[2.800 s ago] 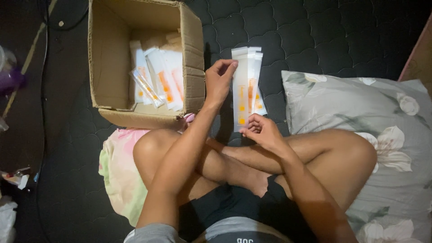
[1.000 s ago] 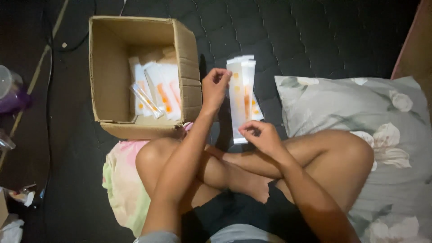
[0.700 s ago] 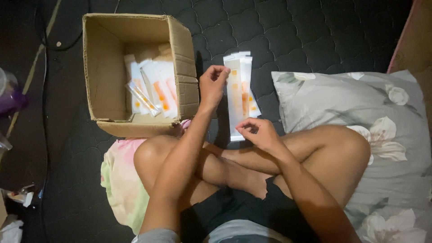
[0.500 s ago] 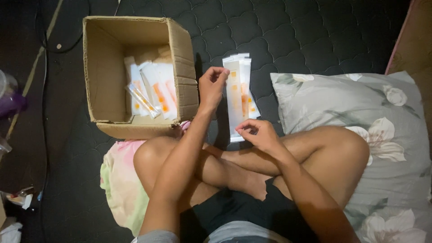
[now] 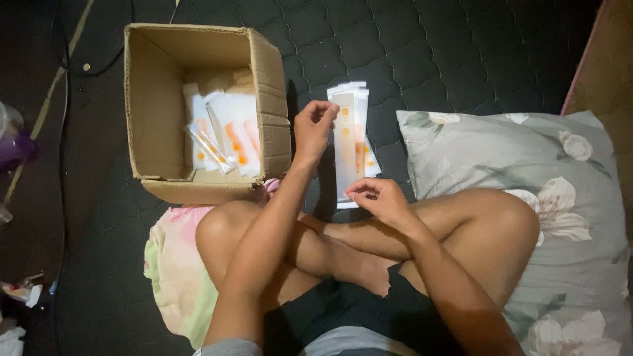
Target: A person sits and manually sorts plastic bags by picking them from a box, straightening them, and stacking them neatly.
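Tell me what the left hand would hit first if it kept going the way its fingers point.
The left hand points up and right, already touching the stack of long white packets; beyond lies dark quilted mattress. Depth is uncertain.

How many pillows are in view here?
2: a grey floral pillow under the person's right knee, and a pink-and-green pillow under the left leg, below the cardboard box. Others may lie out of frame.

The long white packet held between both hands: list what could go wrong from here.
1. The long white packet is pinched only at its ends by the left hand and right hand; either light grip could slip, dropping it on the stack of packets beneath.
2. The stack lies fanned on the dark mattress, so a bump may scatter it.
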